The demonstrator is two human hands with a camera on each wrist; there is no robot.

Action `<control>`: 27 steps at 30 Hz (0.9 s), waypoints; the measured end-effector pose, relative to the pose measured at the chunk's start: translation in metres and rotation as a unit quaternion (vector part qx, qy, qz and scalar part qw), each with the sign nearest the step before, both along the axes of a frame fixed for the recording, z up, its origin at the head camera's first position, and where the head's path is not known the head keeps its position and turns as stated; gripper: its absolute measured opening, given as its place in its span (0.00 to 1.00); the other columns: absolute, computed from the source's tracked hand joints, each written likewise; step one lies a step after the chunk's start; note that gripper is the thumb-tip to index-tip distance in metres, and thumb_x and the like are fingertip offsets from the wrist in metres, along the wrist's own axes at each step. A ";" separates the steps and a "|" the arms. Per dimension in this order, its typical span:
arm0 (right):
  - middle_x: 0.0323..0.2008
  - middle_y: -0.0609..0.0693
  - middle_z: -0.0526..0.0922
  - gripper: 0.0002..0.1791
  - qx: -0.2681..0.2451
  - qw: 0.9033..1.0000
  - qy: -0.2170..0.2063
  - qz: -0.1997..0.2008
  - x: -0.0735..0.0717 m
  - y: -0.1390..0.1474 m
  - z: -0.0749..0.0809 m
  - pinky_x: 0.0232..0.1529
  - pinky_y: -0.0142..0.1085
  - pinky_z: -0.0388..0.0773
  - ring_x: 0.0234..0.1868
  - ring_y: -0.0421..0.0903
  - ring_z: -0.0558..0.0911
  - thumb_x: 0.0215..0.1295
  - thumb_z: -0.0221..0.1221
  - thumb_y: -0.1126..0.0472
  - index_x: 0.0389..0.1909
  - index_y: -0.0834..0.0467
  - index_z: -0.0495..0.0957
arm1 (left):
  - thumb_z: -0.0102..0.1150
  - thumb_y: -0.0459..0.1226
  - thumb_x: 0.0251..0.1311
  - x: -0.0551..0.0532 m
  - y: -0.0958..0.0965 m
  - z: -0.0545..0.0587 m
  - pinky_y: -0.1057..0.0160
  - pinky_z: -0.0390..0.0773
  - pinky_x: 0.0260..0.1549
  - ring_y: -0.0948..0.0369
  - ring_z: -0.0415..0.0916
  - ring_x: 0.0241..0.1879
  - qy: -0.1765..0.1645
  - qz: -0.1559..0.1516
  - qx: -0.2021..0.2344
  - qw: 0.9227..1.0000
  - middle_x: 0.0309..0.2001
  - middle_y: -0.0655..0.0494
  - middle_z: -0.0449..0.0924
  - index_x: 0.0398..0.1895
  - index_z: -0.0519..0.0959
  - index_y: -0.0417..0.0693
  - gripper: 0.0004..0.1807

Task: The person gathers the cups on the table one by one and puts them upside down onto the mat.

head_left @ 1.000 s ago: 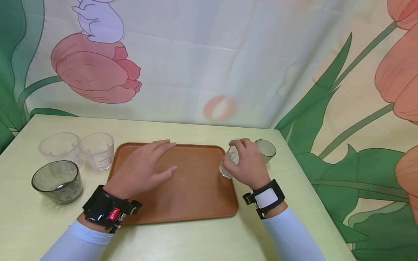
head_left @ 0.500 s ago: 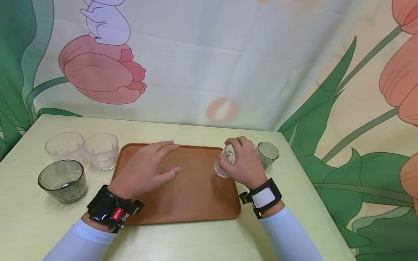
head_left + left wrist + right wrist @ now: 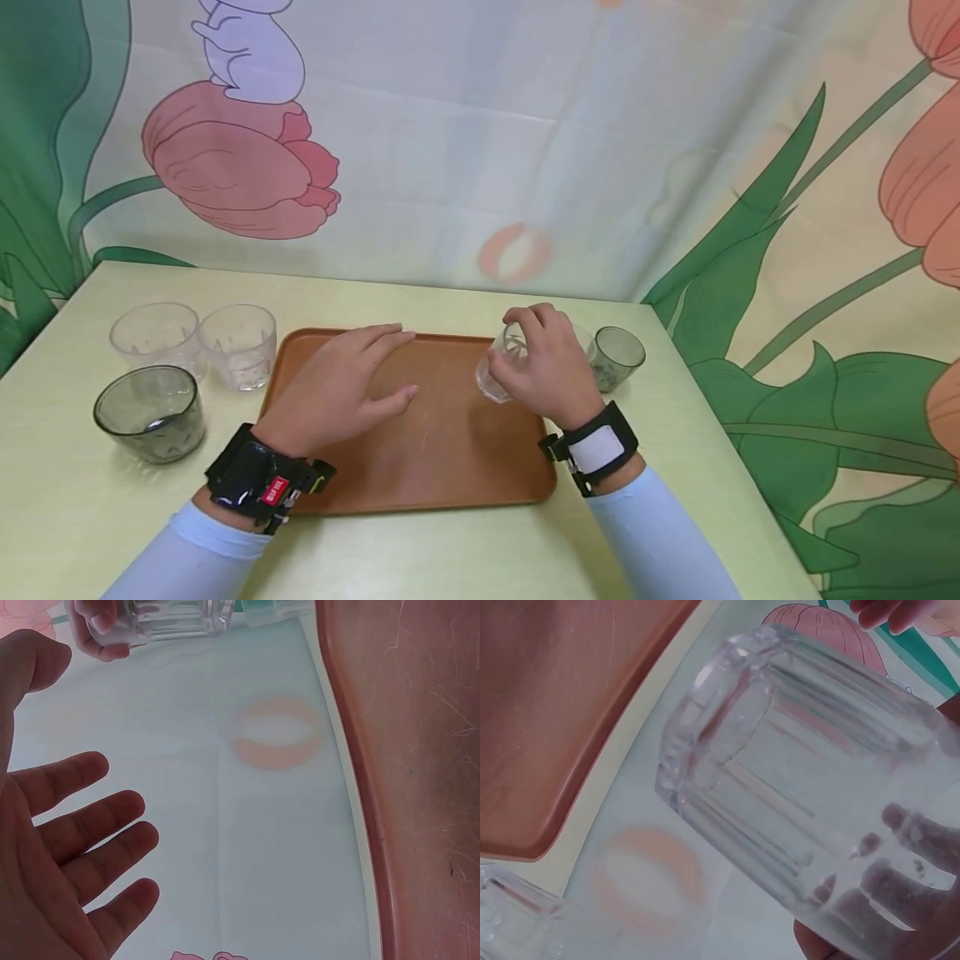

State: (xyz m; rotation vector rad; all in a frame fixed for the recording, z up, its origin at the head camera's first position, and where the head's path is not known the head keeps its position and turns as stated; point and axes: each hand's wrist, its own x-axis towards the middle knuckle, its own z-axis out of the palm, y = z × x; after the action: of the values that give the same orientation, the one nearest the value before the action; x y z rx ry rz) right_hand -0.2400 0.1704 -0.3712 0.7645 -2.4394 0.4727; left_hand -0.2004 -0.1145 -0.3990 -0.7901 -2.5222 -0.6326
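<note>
My right hand (image 3: 551, 367) grips a clear faceted drinking glass (image 3: 493, 379) near its rim, fingers and thumb curled round it. The glass is over the right part of a brown tray (image 3: 427, 454), its base toward the left. Up close in the right wrist view, the glass (image 3: 780, 772) has fluted walls and a thick base, with fingers showing through. Above the tray's left side hovers my left hand (image 3: 333, 392), fingers extended and thumb apart. Its palm (image 3: 30, 847) holds nothing in the left wrist view.
Left of the tray stand two clear glasses (image 3: 240, 354) (image 3: 153, 337) and a smoky grey one (image 3: 150, 417). Beyond the right hand are another clear glass (image 3: 585, 340), partly hidden, and a smaller smoky glass (image 3: 618, 354). A printed cloth (image 3: 420, 167) hangs behind the table.
My right hand has carried the clear glass leftward, from the tray's right edge to farther over the tray. The left hand stays nearly still; the head view has shifted slightly.
</note>
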 end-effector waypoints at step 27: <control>0.44 0.56 0.78 0.23 -0.015 0.999 -0.006 0.050 0.003 -0.028 0.000 0.48 0.47 0.74 0.46 0.55 0.76 0.60 0.57 0.48 0.51 0.59 0.76 | 0.62 0.59 0.59 -0.002 -0.001 -0.007 0.48 0.75 0.62 0.52 0.74 0.63 0.000 -0.004 -0.014 1.000 0.63 0.50 0.76 0.67 0.73 0.49 0.37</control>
State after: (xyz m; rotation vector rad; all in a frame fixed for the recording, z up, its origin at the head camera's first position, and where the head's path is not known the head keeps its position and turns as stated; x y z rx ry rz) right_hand -0.2373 0.1423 -0.3712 0.8766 -2.4072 0.5529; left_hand -0.2020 -0.1160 -0.4055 -0.8110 -2.5342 -0.6021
